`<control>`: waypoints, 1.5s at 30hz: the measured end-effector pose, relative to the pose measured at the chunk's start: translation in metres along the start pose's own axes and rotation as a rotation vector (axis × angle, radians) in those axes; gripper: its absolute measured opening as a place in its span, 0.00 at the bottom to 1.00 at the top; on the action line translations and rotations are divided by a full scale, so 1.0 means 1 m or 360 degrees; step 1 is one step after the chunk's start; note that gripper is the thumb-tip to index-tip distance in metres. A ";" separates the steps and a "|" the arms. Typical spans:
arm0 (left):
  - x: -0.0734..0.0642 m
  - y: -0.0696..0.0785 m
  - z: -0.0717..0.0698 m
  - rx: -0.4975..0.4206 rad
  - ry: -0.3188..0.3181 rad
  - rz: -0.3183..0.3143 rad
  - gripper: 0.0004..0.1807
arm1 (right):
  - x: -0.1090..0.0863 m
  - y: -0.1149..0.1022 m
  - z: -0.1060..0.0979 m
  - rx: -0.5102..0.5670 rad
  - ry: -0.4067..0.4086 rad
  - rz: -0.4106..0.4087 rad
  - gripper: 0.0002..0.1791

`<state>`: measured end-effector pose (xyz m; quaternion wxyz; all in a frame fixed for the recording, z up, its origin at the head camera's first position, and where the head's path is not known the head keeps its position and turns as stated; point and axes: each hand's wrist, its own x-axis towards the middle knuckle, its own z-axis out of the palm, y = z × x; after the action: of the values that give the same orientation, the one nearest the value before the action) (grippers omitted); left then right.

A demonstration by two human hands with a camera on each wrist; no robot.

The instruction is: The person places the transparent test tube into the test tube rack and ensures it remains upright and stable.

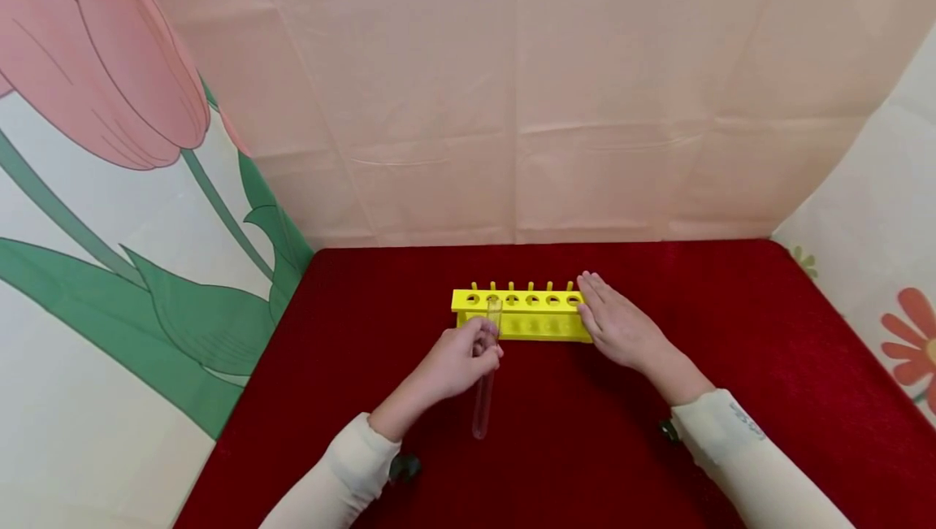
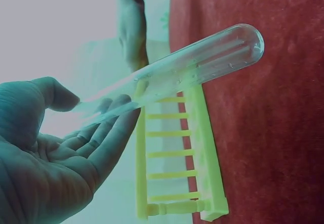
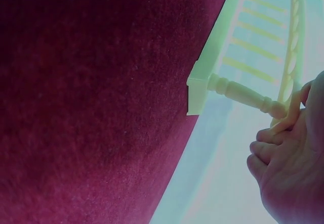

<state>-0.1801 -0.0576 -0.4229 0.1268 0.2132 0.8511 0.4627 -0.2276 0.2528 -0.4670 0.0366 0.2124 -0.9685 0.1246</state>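
A clear test tube [image 1: 481, 411] slants in front of a yellow test tube rack [image 1: 544, 327]. My left hand [image 1: 464, 354] pinches the tube between thumb and fingers. Its rounded closed end [image 2: 248, 44] points down toward me, and the upper end overlaps the rack's top in the head view. Against the rack's right end lies my right hand [image 1: 621, 326], its fingers straight and side by side. In the right wrist view the thumb and fingers of the right hand [image 3: 291, 168] touch the rack's top corner.
The rack has a row of round holes and a row of upright pegs [image 1: 530, 286] behind them. It stands on a table with a dark red cloth [image 1: 380, 293]. A pale pink curtain [image 1: 512, 106] hangs behind; flower-printed sheets [image 1: 219, 310] flank the sides.
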 end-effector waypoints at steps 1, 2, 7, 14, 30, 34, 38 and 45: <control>0.000 0.001 -0.001 -0.0019 0.0000 0.0006 0.15 | 0.000 0.000 0.000 -0.0001 -0.0001 0.0000 0.33; 0.001 0.002 -0.001 -0.0032 0.0002 0.0014 0.15 | 0.000 0.000 0.000 -0.0001 0.0000 -0.0001 0.33; 0.004 0.004 -0.004 -0.0054 0.0026 0.0088 0.13 | 0.000 0.001 0.000 -0.0001 0.0005 -0.0008 0.33; 0.008 0.007 -0.007 -0.0059 0.0069 0.0165 0.13 | 0.000 0.001 0.000 0.0000 0.0017 -0.0006 0.33; 0.017 0.014 -0.010 -0.0024 0.0158 0.0235 0.13 | 0.000 0.001 0.001 -0.0001 0.0026 -0.0005 0.33; 0.019 0.017 -0.011 -0.0029 0.0160 0.0243 0.13 | 0.000 0.000 0.001 -0.0001 0.0023 -0.0002 0.33; 0.021 0.018 -0.012 -0.0038 0.0161 0.0264 0.13 | 0.000 0.001 0.002 -0.0003 0.0019 -0.0005 0.33; 0.024 0.021 -0.013 -0.0058 0.0182 0.0270 0.14 | 0.001 0.002 0.003 -0.0009 0.0022 -0.0013 0.33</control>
<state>-0.2016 -0.0455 -0.3985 0.0423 0.2552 0.8273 0.4987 -0.2290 0.2533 -0.4703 0.0443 0.2154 -0.9677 0.1231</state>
